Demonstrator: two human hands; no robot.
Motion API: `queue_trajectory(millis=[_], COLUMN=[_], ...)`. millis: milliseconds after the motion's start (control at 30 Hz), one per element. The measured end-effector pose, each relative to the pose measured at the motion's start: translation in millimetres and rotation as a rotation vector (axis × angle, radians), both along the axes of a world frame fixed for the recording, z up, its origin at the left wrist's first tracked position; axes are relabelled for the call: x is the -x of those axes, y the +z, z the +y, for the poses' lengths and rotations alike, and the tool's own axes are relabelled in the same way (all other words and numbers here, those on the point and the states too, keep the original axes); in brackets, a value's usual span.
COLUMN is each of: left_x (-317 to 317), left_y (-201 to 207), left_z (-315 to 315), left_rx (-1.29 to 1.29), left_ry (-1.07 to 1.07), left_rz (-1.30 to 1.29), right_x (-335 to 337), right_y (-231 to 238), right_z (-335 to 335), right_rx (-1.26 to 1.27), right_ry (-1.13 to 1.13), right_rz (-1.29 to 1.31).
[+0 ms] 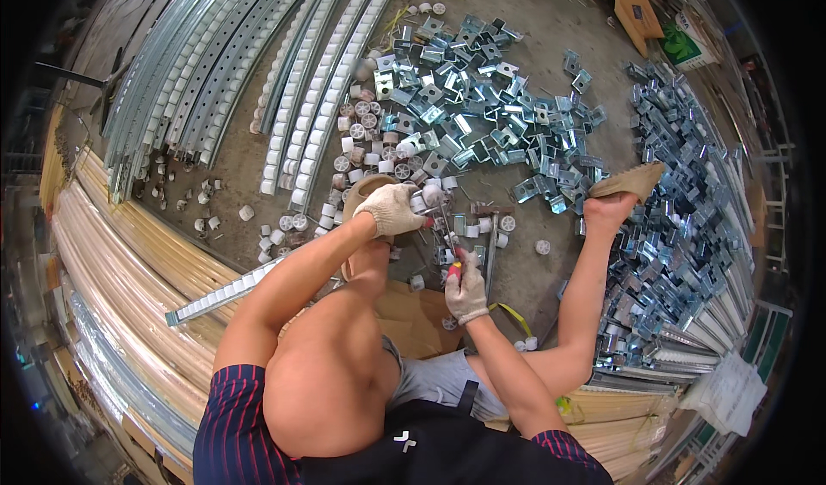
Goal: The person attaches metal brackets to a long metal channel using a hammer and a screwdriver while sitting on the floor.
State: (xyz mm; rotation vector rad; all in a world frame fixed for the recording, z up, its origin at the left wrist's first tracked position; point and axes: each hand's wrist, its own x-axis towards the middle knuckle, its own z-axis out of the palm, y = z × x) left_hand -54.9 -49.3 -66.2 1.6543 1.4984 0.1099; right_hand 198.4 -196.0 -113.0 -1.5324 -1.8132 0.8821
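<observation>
My left hand point(389, 209), in a white knit glove, is closed beside a heap of white plastic rollers point(403, 148). A small red piece shows at its fingertips, but what it grips is mostly hidden. My right hand point(467, 293), gloved too, is wrapped round a tool with a red-and-yellow handle point(455, 268). A thin metal part runs up from that handle toward the left fingers; the tool's exact kind is unclear. Between and just beyond the hands lie loose rollers and small metal pieces on the floor.
Shiny metal brackets point(482, 98) are heaped ahead, with a bigger pile point(680, 201) at right. Long roller tracks point(331, 81) lie at the far left, wrapped lengths point(120, 253) nearer. One short roller track point(225, 291) passes under my left arm. Cardboard point(417, 317) lies between my legs.
</observation>
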Motion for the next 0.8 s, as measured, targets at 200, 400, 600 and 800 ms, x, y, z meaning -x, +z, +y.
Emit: queue_trajectory(millis=[200,400,600,800], left_x=[-11,-18,-9,6], left_y=[27,19,16,22], left_z=[-5,-5,-5,-3], left_rx=[0.021,0.004,-0.001,0.125], left_ry=[0.025,0.044,0.113,0.018], left_rz=[0.091,0.097,0.074,-0.064], right_x=[51,62,78,35], right_y=[-5,66,100,79], right_z=[40,105,115,109], right_rx=[0.224,0.095,-0.209,0.139], right_ry=[-0.372,-0.272,-0.116,-0.427], right_rz=[0.54,0.132,-0.046,0.292])
